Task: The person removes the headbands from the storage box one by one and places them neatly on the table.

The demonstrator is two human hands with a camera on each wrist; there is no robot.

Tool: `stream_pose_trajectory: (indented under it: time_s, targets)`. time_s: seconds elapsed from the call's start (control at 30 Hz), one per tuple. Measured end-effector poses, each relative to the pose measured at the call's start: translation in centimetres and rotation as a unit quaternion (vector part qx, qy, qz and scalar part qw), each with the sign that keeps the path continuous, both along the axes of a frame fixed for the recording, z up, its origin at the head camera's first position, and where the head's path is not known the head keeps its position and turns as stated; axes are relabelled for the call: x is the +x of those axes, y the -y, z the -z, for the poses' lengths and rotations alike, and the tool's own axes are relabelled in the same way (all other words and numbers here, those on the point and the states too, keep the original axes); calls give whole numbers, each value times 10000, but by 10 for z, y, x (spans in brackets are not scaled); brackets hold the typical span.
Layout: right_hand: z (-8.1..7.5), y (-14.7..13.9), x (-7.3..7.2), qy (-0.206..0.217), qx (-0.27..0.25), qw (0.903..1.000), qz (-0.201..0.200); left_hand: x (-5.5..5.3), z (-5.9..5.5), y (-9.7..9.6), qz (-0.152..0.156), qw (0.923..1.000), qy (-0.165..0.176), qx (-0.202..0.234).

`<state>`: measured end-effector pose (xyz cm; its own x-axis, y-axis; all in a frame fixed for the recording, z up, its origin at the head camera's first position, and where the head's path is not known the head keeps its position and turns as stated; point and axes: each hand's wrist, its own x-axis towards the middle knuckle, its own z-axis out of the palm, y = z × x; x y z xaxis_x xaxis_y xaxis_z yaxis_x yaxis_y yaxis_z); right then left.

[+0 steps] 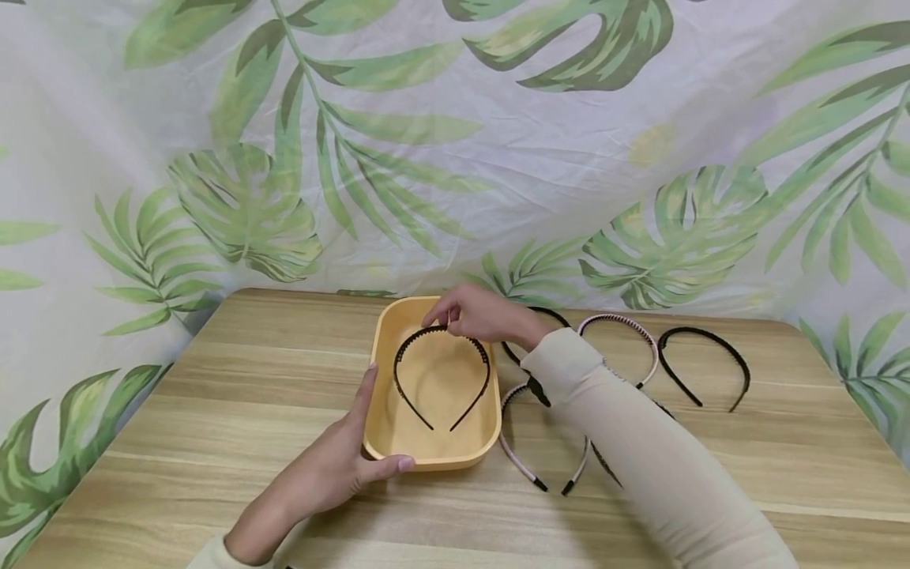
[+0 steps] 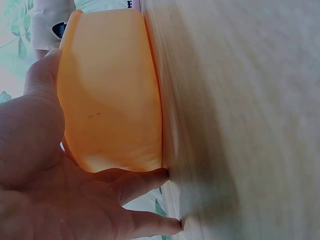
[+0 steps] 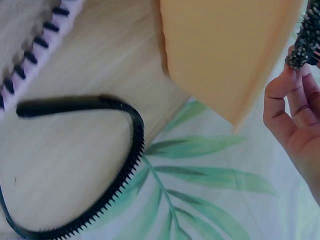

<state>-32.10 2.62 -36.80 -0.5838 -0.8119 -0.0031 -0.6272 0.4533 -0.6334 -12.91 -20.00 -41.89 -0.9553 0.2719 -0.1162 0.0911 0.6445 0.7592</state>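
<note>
My right hand (image 1: pixel 483 312) pinches the top of a black headband (image 1: pixel 405 395) between thumb and fingers. Its two ends point down over the inside of a yellow plastic bin (image 1: pixel 434 462). Close up in the right wrist view, the top of this headband (image 3: pixel 302 47) looks speckled and rough with glittering bits. At the bin's near left corner, my left hand (image 1: pixel 344 454) rests with thumb on the front rim and fingers along the left side. From the left wrist, that hand (image 2: pixel 75 200) shows its fingers spread, with fingertips low by the tabletop.
Several headbands lie right of the bin: a black one (image 1: pixel 718 340), a pink one (image 1: pixel 629 318) with dark teeth, a pale pink one (image 1: pixel 517 465) in front, others partly under the right sleeve (image 1: pixel 640 442). A leaf-patterned cloth (image 1: pixel 398 197) hangs behind the wooden table (image 1: pixel 235 379).
</note>
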Motion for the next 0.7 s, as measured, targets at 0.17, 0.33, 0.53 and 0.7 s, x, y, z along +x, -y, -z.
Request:
stream_pose_trajectory:
  time_s: [0.17, 0.33, 0.53, 0.7]
  targets:
    - [-9, -10, 1, -89, -70, 9999, -17, 0, 0, 0, 22, 10000, -9, 8]
    - [-14, -24, 3, -240, -203, 9995, -57, -1, -1, 0, 44, 9999, 56, 126]
    - [-19, -46, 8, -323, -288, 9991, 21, -2, -1, -1, -14, 9999, 139, 86]
    - [-22, -63, 13, -284, -253, 9991, 162, -1, -1, -1, -84, 9997, 220, 79]
